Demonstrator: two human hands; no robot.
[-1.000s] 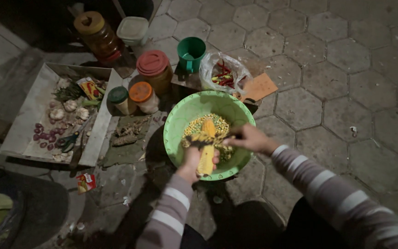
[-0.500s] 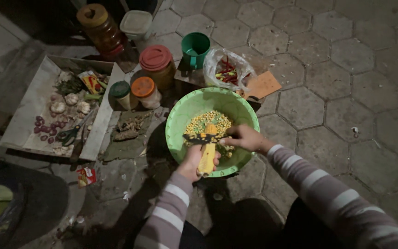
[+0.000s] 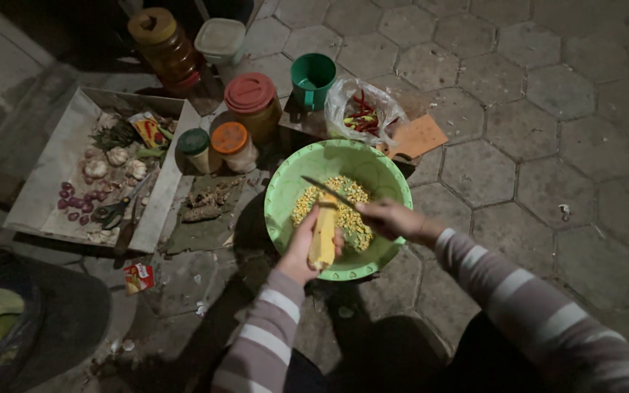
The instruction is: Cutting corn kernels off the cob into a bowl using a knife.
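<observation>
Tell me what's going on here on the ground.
A person in a striped long-sleeved top is cutting kernels off a corn cob over a green bowl that sits on the paving stones. The left hand holds the cob upright in the bowl, and the right hand holds a knife with its blade at the cob's top. Loose yellow kernels already lie in the bowl. Jars, a green mug and a tray of garlic and shallots sit nearby.

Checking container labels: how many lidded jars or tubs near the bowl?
5. Big amber jar, yellow lid, top left; square white-lidded tub beside it; red-lidded jar by the green cup; small green-lidded jar and orange-lidded jar below. The dark top edge may hide more.
</observation>
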